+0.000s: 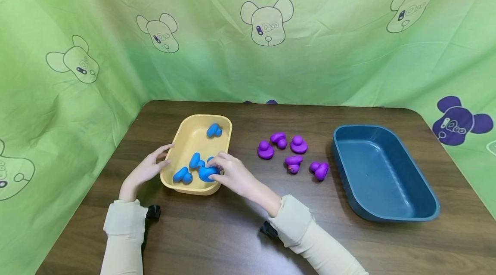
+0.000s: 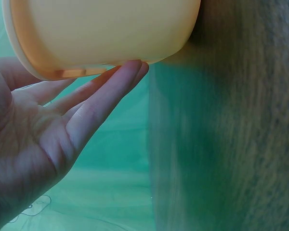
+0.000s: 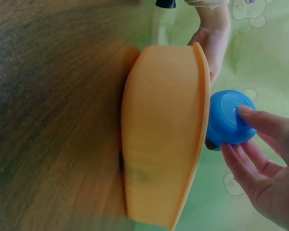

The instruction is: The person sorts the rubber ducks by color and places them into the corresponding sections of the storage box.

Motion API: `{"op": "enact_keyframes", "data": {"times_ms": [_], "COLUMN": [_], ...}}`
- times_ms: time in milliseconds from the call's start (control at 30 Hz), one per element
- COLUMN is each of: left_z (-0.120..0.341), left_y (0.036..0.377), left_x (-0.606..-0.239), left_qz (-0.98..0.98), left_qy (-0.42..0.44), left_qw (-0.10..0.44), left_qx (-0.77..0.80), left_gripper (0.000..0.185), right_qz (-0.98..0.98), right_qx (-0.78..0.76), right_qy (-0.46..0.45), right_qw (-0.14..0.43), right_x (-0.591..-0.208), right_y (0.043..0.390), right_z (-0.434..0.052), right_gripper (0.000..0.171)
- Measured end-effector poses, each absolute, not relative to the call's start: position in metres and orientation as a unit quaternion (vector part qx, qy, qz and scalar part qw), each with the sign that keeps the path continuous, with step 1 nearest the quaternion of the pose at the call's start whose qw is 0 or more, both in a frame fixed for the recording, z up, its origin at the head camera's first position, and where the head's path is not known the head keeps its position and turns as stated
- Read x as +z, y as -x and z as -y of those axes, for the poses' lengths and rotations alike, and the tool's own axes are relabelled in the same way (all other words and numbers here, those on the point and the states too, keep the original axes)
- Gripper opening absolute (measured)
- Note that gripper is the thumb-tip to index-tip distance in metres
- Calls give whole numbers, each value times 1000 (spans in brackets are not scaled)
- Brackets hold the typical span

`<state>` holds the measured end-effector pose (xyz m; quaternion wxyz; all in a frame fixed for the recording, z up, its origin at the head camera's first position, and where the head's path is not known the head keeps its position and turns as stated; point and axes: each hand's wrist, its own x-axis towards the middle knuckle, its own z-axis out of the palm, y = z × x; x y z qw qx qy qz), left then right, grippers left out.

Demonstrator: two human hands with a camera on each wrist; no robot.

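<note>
I see a yellow tray (image 1: pixel 185 137) on the brown table (image 1: pixel 240 232), with four blue ducks in it: one near the far end (image 1: pixel 214 130), two in the middle and near corner (image 1: pixel 196 161) (image 1: pixel 182 175), and a fourth blue duck (image 1: pixel 207 173) at the near rim. My right hand (image 1: pixel 232 174) pinches that fourth duck between thumb and curled fingertips (image 3: pixel 245 113), holding it just over the tray's edge. My left hand (image 1: pixel 147 169) lies against the tray's left wall, fingers (image 2: pixel 106 98) straight and together, tips touching under the rim, gripping nothing. To the right stands a dark blue tray (image 1: pixel 381 174), nothing in it. Between the two trays, five purple ducks (image 1: pixel 292 154) sit loose on the table, close together but apart from both trays.
</note>
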<state>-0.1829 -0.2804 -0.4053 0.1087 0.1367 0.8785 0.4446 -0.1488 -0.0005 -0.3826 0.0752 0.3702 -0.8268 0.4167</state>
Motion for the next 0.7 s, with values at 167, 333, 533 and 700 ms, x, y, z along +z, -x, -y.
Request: {"op": "enact_keyframes", "data": {"times_ms": [167, 333, 533, 700], "left_z": [280, 280, 280, 280], "left_y": [183, 182, 182, 182], "left_x": [-406, -406, -406, -406], "left_qz": [-878, -880, -882, -882], "left_qy": [-138, -144, -145, -143], "left_qw": [108, 101, 97, 97], "left_qx": [445, 441, 438, 438], "left_gripper": [48, 47, 47, 47], "right_qz": [824, 826, 830, 835], "right_qx": [417, 414, 400, 382], "right_qy": [-377, -378, -386, -393], "right_qw": [73, 51, 43, 52], "right_x": [-383, -384, -382, -380], "right_y": [148, 148, 147, 145], "right_z": [2, 3, -3, -10], "right_gripper": [18, 17, 17, 17]}}
